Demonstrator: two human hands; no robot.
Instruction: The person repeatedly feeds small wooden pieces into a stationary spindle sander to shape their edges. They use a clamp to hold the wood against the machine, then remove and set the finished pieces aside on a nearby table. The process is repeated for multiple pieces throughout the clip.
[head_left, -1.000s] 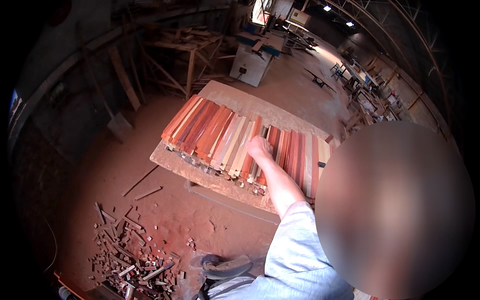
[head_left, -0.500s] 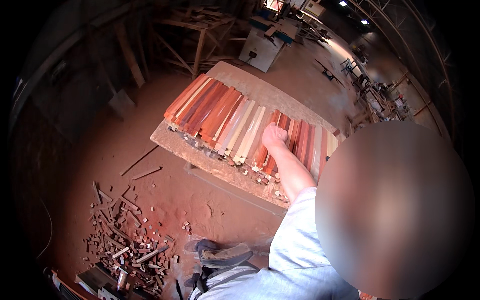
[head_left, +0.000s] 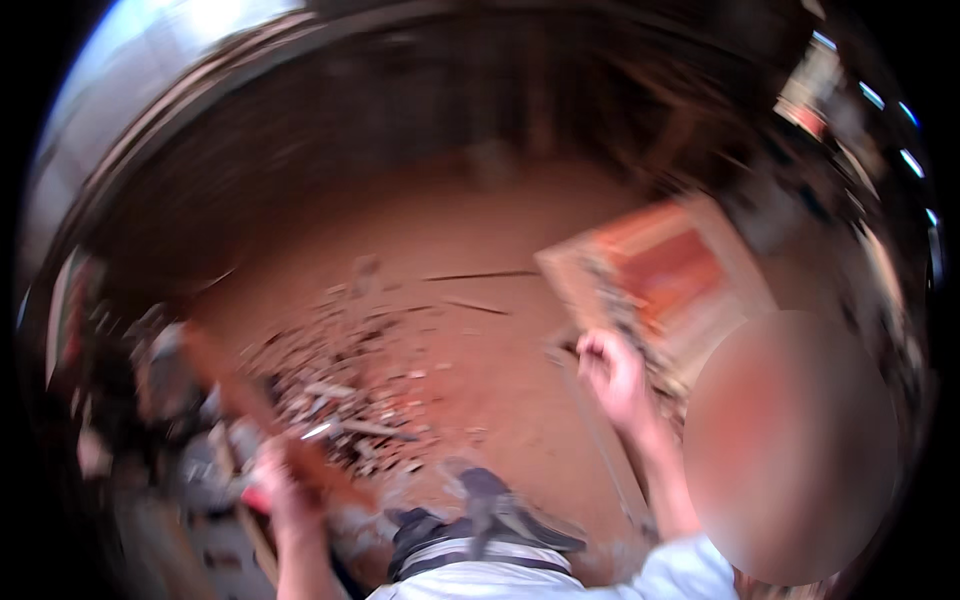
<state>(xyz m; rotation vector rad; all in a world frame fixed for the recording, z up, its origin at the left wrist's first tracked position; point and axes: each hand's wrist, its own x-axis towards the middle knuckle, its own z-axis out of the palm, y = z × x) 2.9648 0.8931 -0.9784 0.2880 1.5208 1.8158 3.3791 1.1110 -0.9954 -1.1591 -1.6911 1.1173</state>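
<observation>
My left hand (head_left: 280,490), smeared by motion, is closed around a long reddish-brown wooden board (head_left: 245,395) at the lower left. The board slants from upper left down toward my feet. Just beside the hand is a small bright red patch too blurred to name. Over the near edge of the table my right hand (head_left: 615,375) hangs with its fingers curled in, and no piece shows in it. Beyond it lie rows of red and orange wooden strips (head_left: 670,275) on the tabletop (head_left: 565,262).
A heap of wood offcuts (head_left: 345,400) covers the dusty floor between my hands. Two thin sticks (head_left: 480,275) lie beyond it. Blurred machine parts or a bench (head_left: 165,375) stand at far left. A blurred oval hides the lower right.
My view has swung left, putting the table at the right. The right hand has come off the strips toward the table's near edge. My left hand and the board have come into view.
</observation>
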